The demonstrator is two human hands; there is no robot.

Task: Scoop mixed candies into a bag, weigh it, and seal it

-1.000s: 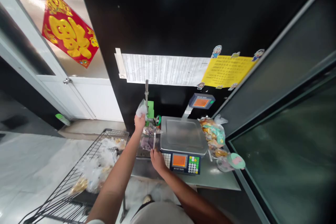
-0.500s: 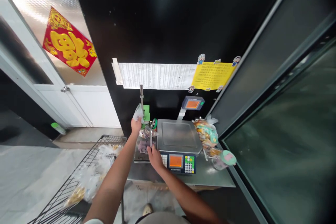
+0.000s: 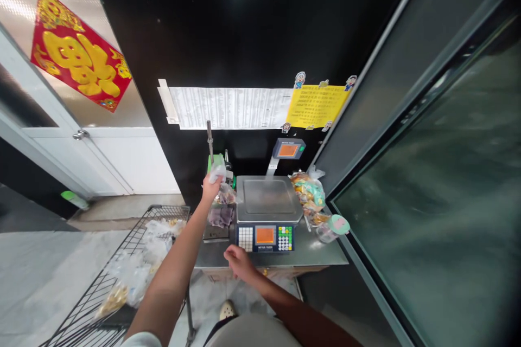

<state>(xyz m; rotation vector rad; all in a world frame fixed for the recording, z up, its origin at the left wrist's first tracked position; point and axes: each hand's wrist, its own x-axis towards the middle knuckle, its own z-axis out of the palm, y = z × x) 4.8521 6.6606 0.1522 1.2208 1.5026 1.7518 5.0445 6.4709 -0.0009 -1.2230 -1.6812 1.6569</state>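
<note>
My left hand (image 3: 211,188) is closed on the gathered neck of a clear plastic bag (image 3: 226,194), whose dark, mixed contents hang just left of the scale. Behind that hand stands a green bench device (image 3: 215,160) with a metal post (image 3: 210,141), partly hidden by the hand and bag. A folded purple-grey cloth (image 3: 221,216) lies in front of the bag. My right hand (image 3: 239,261) is curled with nothing visible in it, over the counter's front edge, just below the keypad of the weighing scale (image 3: 268,198).
A wire cart (image 3: 150,214) with bagged goods stands at the left. Right of the scale are packaged snacks (image 3: 308,193) and a clear jar with a green lid (image 3: 338,224). A display (image 3: 289,149) rises behind the scale. Glass (image 3: 427,200) borders the counter's right side.
My right hand has let go of the device's metal lever and drawn back toward me; the lever now stands up. The bag in my left hand has come forward, away from the post.
</note>
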